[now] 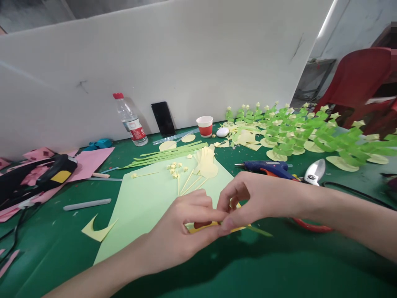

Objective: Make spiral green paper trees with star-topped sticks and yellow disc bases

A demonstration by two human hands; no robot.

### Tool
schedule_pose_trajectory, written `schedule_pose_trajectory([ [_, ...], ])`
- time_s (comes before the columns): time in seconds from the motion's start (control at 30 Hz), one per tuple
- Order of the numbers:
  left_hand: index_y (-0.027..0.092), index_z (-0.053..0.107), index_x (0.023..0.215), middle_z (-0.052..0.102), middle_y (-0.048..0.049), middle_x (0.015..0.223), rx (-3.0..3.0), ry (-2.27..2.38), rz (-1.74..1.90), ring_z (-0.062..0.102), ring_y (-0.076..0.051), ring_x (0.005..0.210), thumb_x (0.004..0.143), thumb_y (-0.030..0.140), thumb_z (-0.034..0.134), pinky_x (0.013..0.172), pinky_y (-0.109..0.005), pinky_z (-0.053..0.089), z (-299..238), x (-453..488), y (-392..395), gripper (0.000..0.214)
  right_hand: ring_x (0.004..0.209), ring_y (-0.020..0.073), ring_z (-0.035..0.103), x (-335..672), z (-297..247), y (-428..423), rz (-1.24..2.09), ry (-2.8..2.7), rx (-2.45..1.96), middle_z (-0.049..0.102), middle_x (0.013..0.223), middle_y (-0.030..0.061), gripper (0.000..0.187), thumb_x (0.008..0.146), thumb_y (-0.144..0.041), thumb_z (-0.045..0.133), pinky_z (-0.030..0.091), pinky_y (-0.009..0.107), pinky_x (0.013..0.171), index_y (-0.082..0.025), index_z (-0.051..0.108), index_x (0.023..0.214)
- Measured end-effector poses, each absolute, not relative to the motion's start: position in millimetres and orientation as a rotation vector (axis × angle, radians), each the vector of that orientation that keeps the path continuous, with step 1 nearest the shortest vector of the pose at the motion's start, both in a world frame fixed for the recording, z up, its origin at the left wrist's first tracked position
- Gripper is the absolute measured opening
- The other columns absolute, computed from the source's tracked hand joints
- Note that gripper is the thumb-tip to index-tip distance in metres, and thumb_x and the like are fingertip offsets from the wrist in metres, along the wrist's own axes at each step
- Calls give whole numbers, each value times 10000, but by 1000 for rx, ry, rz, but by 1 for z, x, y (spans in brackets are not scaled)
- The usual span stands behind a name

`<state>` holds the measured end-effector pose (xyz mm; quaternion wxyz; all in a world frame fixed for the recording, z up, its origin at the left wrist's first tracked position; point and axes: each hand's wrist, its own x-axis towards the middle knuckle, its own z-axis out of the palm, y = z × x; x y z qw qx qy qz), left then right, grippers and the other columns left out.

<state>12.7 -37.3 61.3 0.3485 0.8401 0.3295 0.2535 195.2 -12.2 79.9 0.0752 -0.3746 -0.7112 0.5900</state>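
In the head view, my left hand [189, 225] and my right hand [248, 203] meet at the fingertips above the near edge of a pale green paper sheet [145, 211]. Both pinch a narrow green paper strip [261, 231], whose loose end sticks out to the right. My fingers hide the rest of it. Under my hands, a yellow object [198, 228] shows only in part, so I cannot tell its kind. On the sheet lie thin yellow paper stems [190, 186], small folded paper stars [174, 169] and a bunch of cream paper pieces [207, 163].
A blue glue gun [263, 166] and scissors [314, 171] lie at right, before rows of paper plants [288, 128]. Behind stand a bottle [133, 124], a phone [163, 119] and a paper cup [205, 126]. Green strips [161, 154] and a glue stick [87, 204] lie left.
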Motion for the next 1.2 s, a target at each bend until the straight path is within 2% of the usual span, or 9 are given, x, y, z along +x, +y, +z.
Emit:
schedule_pose_trajectory([
  [0.13, 176, 706, 629, 391, 48, 452, 2152, 920, 741, 357, -92, 520, 697, 116, 630, 478, -211, 289, 58, 14, -39, 117, 696, 90, 478, 197, 78, -10, 1809, -2192, -1077, 574, 729, -37, 228, 659, -392, 673, 331, 201, 600, -185, 656, 751],
  [0.23, 174, 621, 524, 405, 61, 463, 2034, 1028, 811, 351, -78, 508, 626, 111, 680, 471, -186, 300, 56, 14, -39, 134, 714, 96, 472, 194, 74, -11, 1852, -2142, -1047, 568, 740, -35, 242, 640, -374, 693, 320, 204, 595, -177, 641, 771],
  [0.4, 166, 450, 478, 415, 63, 524, 1881, 1121, 796, 369, -76, 513, 632, 161, 655, 466, -180, 319, 57, 14, -39, 256, 619, 75, 398, 185, 70, -18, 1860, -1914, -1060, 512, 634, -39, 208, 654, -340, 679, 278, 203, 533, -145, 623, 701],
  [0.57, 194, 624, 605, 404, 53, 519, 1994, 1109, 766, 366, -88, 529, 715, 198, 614, 506, -209, 317, 61, 12, -38, 111, 666, 86, 450, 186, 74, -19, 1822, -1866, -1075, 564, 689, -19, 179, 688, -324, 650, 315, 197, 569, -150, 645, 729],
  [0.73, 208, 701, 693, 434, 31, 481, 2101, 965, 652, 355, -98, 515, 787, 218, 544, 485, -225, 292, 62, 11, -38, 184, 631, 76, 426, 193, 79, -14, 1861, -1974, -1108, 541, 661, -26, 184, 681, -349, 656, 291, 201, 535, -166, 646, 702],
  [0.87, 187, 645, 566, 385, 50, 501, 1939, 1088, 760, 358, -84, 500, 658, 203, 667, 445, -208, 274, 60, 12, -39, 95, 720, 93, 466, 197, 82, -12, 1820, -2102, -1022, 568, 750, -29, 198, 677, -344, 670, 325, 199, 598, -182, 652, 790],
  [0.93, 172, 570, 506, 398, 56, 525, 1862, 1128, 756, 360, -79, 508, 610, 186, 699, 446, -198, 285, 59, 13, -39, 166, 743, 100, 477, 197, 81, -12, 1820, -2135, -999, 579, 788, -28, 228, 654, -326, 693, 329, 200, 609, -187, 650, 829],
  [1.07, 164, 454, 481, 405, 67, 524, 1822, 1163, 737, 334, -77, 519, 618, 171, 688, 483, -198, 308, 58, 15, -40, 272, 700, 89, 452, 191, 74, -15, 1875, -1973, -1056, 561, 738, -20, 222, 681, -354, 662, 318, 201, 592, -159, 640, 784],
  [1.2, 169, 532, 511, 417, 58, 537, 1886, 1181, 741, 358, -84, 534, 656, 233, 682, 497, -208, 316, 59, 16, -38, 218, 663, 83, 452, 185, 70, -16, 1925, -1842, -1056, 553, 684, -16, 179, 677, -306, 652, 333, 204, 604, -135, 624, 720],
])
